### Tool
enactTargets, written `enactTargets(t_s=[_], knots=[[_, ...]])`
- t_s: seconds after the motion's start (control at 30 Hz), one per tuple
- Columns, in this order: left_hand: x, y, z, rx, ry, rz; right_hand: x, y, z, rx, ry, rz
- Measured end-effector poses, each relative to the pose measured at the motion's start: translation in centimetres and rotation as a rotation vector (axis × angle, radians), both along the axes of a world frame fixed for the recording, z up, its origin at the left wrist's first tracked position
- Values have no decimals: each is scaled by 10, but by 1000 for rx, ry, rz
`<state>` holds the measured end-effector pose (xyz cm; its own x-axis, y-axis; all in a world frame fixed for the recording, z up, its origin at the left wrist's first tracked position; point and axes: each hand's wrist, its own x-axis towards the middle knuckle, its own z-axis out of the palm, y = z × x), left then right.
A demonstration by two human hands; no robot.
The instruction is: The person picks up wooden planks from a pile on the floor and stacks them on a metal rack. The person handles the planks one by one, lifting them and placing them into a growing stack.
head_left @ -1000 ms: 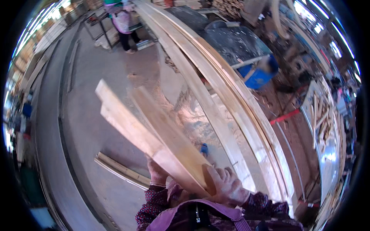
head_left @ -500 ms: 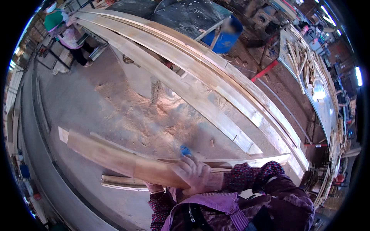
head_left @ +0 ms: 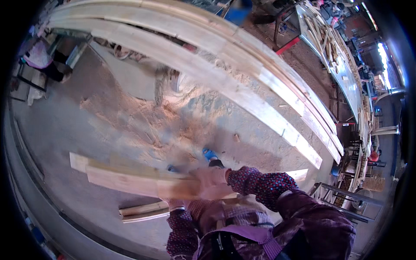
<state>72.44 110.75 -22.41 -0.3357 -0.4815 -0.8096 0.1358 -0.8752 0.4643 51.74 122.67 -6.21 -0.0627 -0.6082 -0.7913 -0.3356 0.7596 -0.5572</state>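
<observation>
I hold a few pale wooden boards (head_left: 125, 180) crosswise in front of my waist, lying one against another. My right hand (head_left: 210, 182) lies over their top, fingers bent round them and blurred by motion. From below, my left hand (head_left: 174, 203) supports the near side, its fingers partly hidden by the wood. Beyond my right sleeve the far-right end of a board (head_left: 298, 174) shows. Several long planks (head_left: 242, 97) stretch from the upper left to the right, apart from my hands.
Short wood pieces (head_left: 145, 210) lie low on the left. Sawdust (head_left: 173, 113) covers the floor near my blue slipper (head_left: 210, 154). Another person (head_left: 41, 55) stands at the planks' far-left end. A table with offcuts (head_left: 349, 89) and a metal frame (head_left: 346, 203) are on the right.
My view has tilted and shifted. My right forearm reaches farther forward, and the held boards sit slightly lower and farther right in view. Both hands stay on them.
</observation>
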Motion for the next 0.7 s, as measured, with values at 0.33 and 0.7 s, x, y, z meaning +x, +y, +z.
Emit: enactTargets(t_s=[0.33, 0.7], knots=[[-67, -104, -202, 281, 181, 81, -15, -92, -340, -170, -168, -310], [100, -85, -216, 148, -206, -330, 23, -62, -385, -2, 469, -250]])
